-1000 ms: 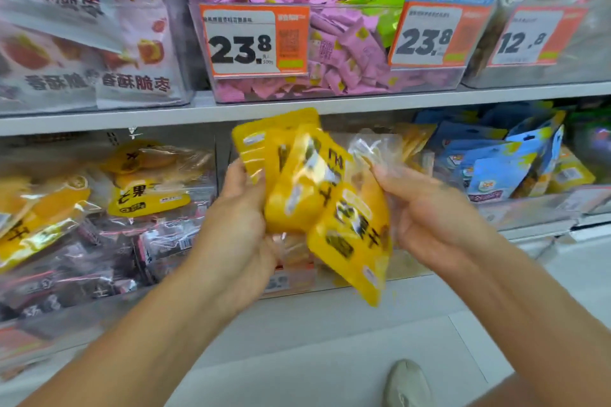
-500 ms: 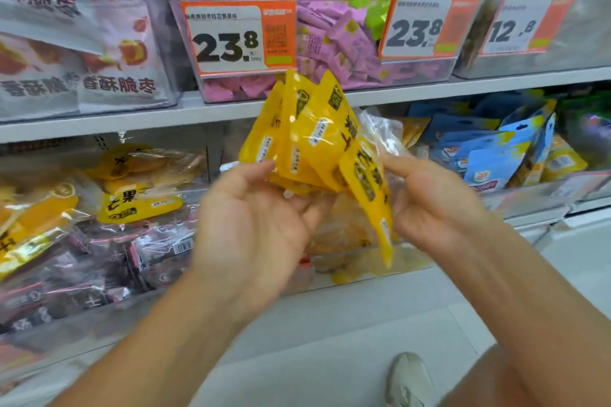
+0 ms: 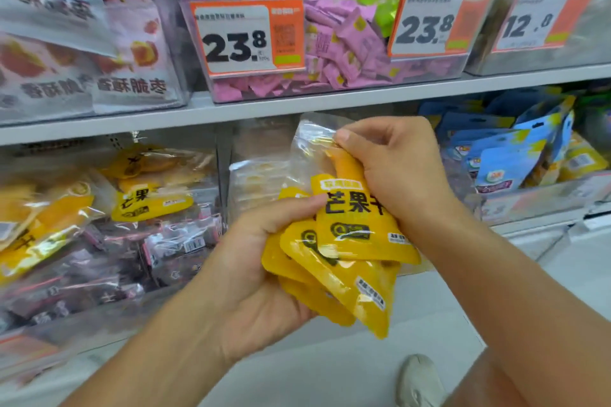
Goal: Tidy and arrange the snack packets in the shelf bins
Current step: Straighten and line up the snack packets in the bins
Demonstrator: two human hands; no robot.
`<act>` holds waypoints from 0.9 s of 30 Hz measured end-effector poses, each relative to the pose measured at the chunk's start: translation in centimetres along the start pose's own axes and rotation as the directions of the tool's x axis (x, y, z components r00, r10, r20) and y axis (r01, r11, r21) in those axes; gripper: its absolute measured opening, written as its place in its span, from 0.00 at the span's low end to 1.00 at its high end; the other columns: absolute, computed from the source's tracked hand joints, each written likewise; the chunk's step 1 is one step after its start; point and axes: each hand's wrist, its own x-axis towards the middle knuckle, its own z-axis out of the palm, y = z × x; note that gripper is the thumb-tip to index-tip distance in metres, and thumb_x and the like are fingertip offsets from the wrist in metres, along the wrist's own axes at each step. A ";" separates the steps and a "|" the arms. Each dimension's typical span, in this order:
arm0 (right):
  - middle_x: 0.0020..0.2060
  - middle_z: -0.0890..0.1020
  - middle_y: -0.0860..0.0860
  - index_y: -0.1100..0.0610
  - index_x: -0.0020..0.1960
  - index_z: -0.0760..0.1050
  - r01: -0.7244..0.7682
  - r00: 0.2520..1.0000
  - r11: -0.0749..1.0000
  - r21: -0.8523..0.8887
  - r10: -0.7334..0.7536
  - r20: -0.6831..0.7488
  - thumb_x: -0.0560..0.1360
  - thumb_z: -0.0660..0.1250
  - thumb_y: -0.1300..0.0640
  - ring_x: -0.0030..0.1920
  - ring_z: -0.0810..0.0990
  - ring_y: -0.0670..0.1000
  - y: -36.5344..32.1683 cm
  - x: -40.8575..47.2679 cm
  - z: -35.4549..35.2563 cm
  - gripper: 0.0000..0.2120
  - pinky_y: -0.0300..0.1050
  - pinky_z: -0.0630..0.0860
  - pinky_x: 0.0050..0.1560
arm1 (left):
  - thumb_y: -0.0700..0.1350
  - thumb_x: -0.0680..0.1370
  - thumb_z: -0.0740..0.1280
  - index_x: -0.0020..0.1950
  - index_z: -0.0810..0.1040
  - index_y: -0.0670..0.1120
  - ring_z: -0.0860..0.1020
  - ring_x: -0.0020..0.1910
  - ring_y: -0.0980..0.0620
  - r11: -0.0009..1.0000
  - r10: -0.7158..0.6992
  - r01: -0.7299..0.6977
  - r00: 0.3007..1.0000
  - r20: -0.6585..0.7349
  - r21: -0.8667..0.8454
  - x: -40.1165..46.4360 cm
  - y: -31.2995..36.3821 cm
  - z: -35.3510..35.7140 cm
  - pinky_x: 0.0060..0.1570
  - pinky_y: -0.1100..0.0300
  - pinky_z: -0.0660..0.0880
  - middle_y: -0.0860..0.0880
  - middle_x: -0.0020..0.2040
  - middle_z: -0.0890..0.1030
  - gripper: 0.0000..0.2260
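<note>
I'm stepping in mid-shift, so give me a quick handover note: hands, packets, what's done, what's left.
Left hand: grips the lower ends of the yellow packets.
Right hand: grips their upper ends.
Position: the bunch is held in front of the middle bin on the lower shelf, not in it.
Done: packets gathered into one fanned stack.
Left: square the stack and set it in a bin; the left bin looks jumbled too.

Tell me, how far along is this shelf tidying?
Midway, by the look of it. Done: the pink packets sit inside their clear bin up top. In hand: the left hand and right hand both grip a fan of yellow mango packets, held in front of the lower shelf. Left: the bunch is not binned yet, and the lower left bin holds yellow and dark packets jumbled together.
</note>
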 end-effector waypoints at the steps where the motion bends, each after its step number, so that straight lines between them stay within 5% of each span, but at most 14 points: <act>1: 0.37 0.86 0.45 0.54 0.44 0.86 0.024 0.998 1.000 0.005 -0.023 -0.057 0.76 0.72 0.56 0.40 0.84 0.41 0.1 -0.4 0.2 0.05 0.42 0.80 0.45 | 0.44 0.65 0.72 0.48 0.87 0.41 0.84 0.42 0.42 0.999 0.027 -0.028 0.999 -0.026 -0.033 -0.1 -0.6 0.0 0.45 0.50 0.80 0.40 0.49 0.85 0.14; 6: 0.39 0.85 0.41 0.51 0.45 0.84 0.062 0.985 0.998 0.022 -0.058 -0.165 0.77 0.70 0.56 0.42 0.82 0.37 -0.1 -2.5 1.5 0.05 0.32 0.76 0.47 | 0.43 0.62 0.70 0.47 0.87 0.40 0.82 0.46 0.39 0.986 0.119 -0.140 0.971 -0.206 -0.087 0.0 -0.6 -0.3 0.52 0.46 0.78 0.37 0.53 0.84 0.16; 8: 0.46 0.84 0.42 0.50 0.51 0.82 0.075 0.971 0.997 0.034 -0.065 -0.229 0.76 0.71 0.55 0.49 0.82 0.39 -0.7 -2.7 1.8 0.05 0.39 0.78 0.54 | 0.41 0.61 0.70 0.47 0.87 0.41 0.83 0.48 0.39 0.981 0.176 -0.189 0.958 -0.224 -0.039 -0.3 -0.6 -0.2 0.55 0.42 0.78 0.36 0.53 0.84 0.16; 10: 0.57 0.81 0.44 0.48 0.62 0.76 -0.011 0.970 0.985 0.171 0.052 -0.237 0.74 0.74 0.52 0.57 0.80 0.42 -0.9 -3.1 2.2 0.18 0.46 0.77 0.61 | 0.41 0.61 0.70 0.49 0.86 0.41 0.82 0.49 0.38 0.974 0.224 -0.227 0.942 -0.249 0.017 -0.3 -0.3 -0.1 0.58 0.40 0.76 0.37 0.53 0.85 0.17; 13: 0.58 0.82 0.54 0.55 0.69 0.71 -0.329 0.934 0.705 0.628 0.341 0.107 0.71 0.77 0.53 0.52 0.84 0.50 -1.9 -4.1 2.6 0.29 0.51 0.82 0.53 | 0.48 0.63 0.72 0.45 0.87 0.47 0.83 0.39 0.44 0.959 0.273 -0.238 0.924 -0.268 0.154 -0.3 0.1 0.1 0.44 0.51 0.79 0.43 0.45 0.86 0.13; 15: 0.55 0.84 0.60 0.59 0.67 0.73 -0.412 0.909 0.611 0.676 0.330 0.255 0.71 0.77 0.56 0.47 0.85 0.54 -2.0 -4.4 2.5 0.27 0.54 0.83 0.49 | 0.53 0.66 0.73 0.52 0.85 0.50 0.84 0.39 0.46 0.931 0.313 -0.229 0.900 -0.304 0.283 -0.2 0.1 0.1 0.39 0.54 0.80 0.45 0.46 0.86 0.17; 18: 0.59 0.82 0.55 0.52 0.71 0.69 -0.356 0.930 0.682 0.639 0.322 0.176 0.68 0.79 0.56 0.50 0.86 0.54 -1.6 -4.1 2.5 0.35 0.55 0.83 0.51 | 0.54 0.69 0.74 0.58 0.83 0.52 0.85 0.41 0.45 0.903 0.357 -0.224 0.866 -0.350 0.367 -0.3 0.3 -0.2 0.39 0.52 0.81 0.44 0.48 0.87 0.18; 23: 0.68 0.75 0.46 0.48 0.73 0.67 -0.144 0.989 0.874 0.465 0.146 0.033 0.58 0.83 0.41 0.67 0.77 0.51 -1.3 -3.4 3.4 0.48 0.56 0.75 0.66 | 0.50 0.68 0.76 0.61 0.80 0.49 0.86 0.45 0.43 0.829 0.492 -0.292 0.787 -0.372 0.477 -0.9 0.9 -0.7 0.41 0.47 0.82 0.45 0.49 0.87 0.21; 27: 0.72 0.72 0.46 0.49 0.78 0.59 -0.038 0.994 0.909 0.415 -0.008 0.108 0.68 0.79 0.46 0.72 0.70 0.47 -1.3 -3.6 3.7 0.45 0.54 0.69 0.71 | 0.42 0.65 0.81 0.62 0.80 0.47 0.86 0.47 0.40 0.878 0.337 -0.212 0.910 -0.240 0.429 -1.1 1.3 -0.3 0.44 0.47 0.82 0.41 0.50 0.86 0.26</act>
